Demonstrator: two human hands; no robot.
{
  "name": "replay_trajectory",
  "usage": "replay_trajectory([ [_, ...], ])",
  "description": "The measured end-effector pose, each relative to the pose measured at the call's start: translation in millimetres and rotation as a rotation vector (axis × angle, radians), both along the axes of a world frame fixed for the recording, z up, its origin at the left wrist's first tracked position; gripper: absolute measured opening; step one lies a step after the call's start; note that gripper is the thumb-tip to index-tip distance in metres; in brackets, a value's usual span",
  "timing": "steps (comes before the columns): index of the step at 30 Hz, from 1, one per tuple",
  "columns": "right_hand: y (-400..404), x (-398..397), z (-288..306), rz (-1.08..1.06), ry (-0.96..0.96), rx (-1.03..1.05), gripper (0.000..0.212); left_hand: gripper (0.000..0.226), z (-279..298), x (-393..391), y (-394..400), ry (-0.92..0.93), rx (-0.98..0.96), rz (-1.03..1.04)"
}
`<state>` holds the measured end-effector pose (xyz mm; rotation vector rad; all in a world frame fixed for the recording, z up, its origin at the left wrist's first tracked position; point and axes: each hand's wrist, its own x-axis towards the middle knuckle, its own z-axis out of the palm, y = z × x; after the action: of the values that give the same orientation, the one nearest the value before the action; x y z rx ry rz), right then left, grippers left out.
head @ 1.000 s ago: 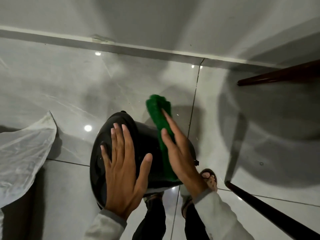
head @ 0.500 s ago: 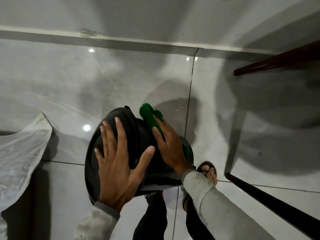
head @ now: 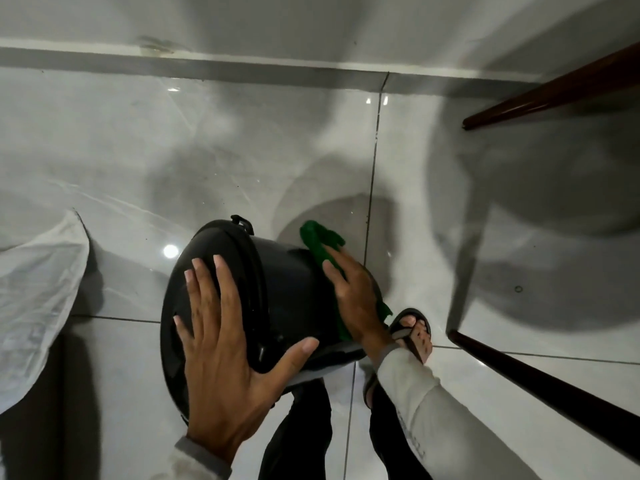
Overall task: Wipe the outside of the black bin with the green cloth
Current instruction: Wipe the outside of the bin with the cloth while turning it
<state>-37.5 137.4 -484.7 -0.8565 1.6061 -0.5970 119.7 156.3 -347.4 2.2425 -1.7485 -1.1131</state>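
Note:
The black bin lies tilted on its side over the tiled floor, its lidded top turned to the left. My left hand rests flat with fingers spread on that lidded end, thumb hooked onto the side wall. My right hand presses the green cloth against the bin's right outer wall; cloth shows beyond the fingertips and below the wrist. The bin's far side is hidden.
A white plastic bag lies on the floor at the left. Two dark wooden furniture legs stand at the right. My sandalled foot is just right of the bin. A wall skirting runs across the back.
My right hand with the cloth slid along the bin's right wall, first toward the lidded end, then slightly back. The left hand stayed flat on the lidded end.

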Motion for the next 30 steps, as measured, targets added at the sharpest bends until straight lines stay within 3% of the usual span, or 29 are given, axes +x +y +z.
replay_trajectory([
  [5, 3.8, 41.1, 34.6, 0.222, -0.036, -0.309, 0.046, 0.135, -0.3, 3.0, 10.5, -0.009, 0.019, 0.042],
  [8, 7.8, 28.4, 17.6, 0.266, 0.072, -0.31, 0.046, 0.135, 1.8, 6.7, 24.0, -0.001, 0.01, 0.046],
  [10, 7.3, 13.8, -1.8, 0.208, 0.116, -0.175, 0.044, 0.135, 2.4, 4.7, 29.4, -0.005, 0.003, 0.068],
  [14, -5.9, -20.5, -45.5, 0.088, 0.187, 0.292, 0.044, 0.135, 0.4, -0.4, 29.9, -0.026, -0.018, 0.049],
  [17, -19.4, -27.3, -56.8, 0.133, 0.198, 0.425, 0.046, 0.134, -0.2, -1.1, 26.1, -0.027, -0.043, 0.032],
  [21, -18.7, -2.5, -22.0, 0.19, 0.058, 0.244, 0.043, 0.138, 0.6, 4.4, 27.3, -0.043, -0.014, 0.007],
  [25, -8.9, 32.3, 31.9, 0.276, -0.141, -0.118, 0.05, 0.139, 0.8, 3.6, 27.7, -0.065, 0.013, -0.023],
  [27, -11.4, 39.9, 39.1, 0.322, -0.123, -0.194, 0.048, 0.137, 0.2, 2.5, 28.5, -0.058, 0.008, -0.022],
  [30, -22.6, 37.0, 22.9, 0.362, -0.001, -0.124, 0.049, 0.137, -1.6, 1.6, 28.8, -0.053, -0.016, -0.011],
])
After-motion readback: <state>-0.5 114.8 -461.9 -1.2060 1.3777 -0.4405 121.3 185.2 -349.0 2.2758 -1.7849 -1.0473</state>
